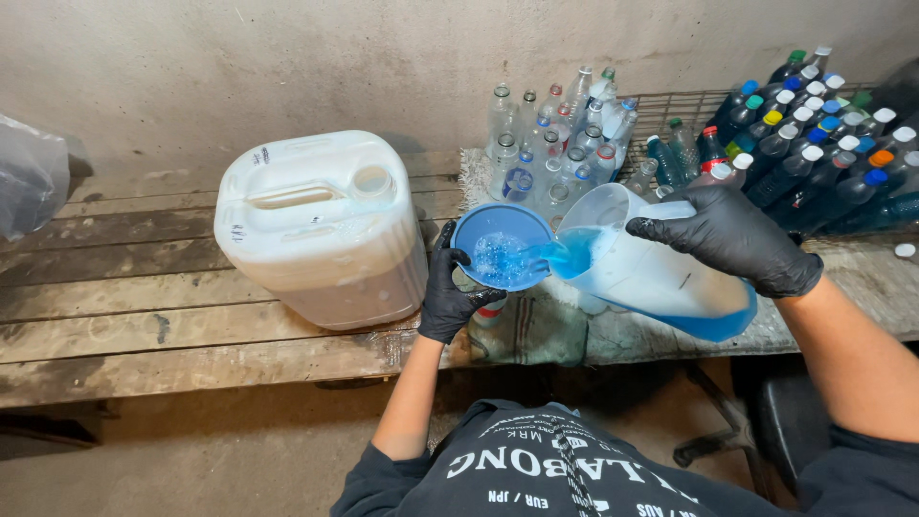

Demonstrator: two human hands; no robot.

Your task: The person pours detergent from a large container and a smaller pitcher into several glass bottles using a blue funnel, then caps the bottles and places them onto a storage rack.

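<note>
Two black-gloved hands work just right of the white plastic jerrycan [321, 228]: the right hand [732, 235] clamps a tilted translucent jug [651, 273], spout leftward over the round blue funnel [501, 246], which the left hand [450, 297] grips below.

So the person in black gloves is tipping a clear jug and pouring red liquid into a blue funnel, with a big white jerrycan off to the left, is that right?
Not quite: the liquid is blue, not red. The head view shows the right hand tipping the clear jug, blue liquid running into the blue funnel steadied by the left hand, with the white jerrycan to the left.
</note>
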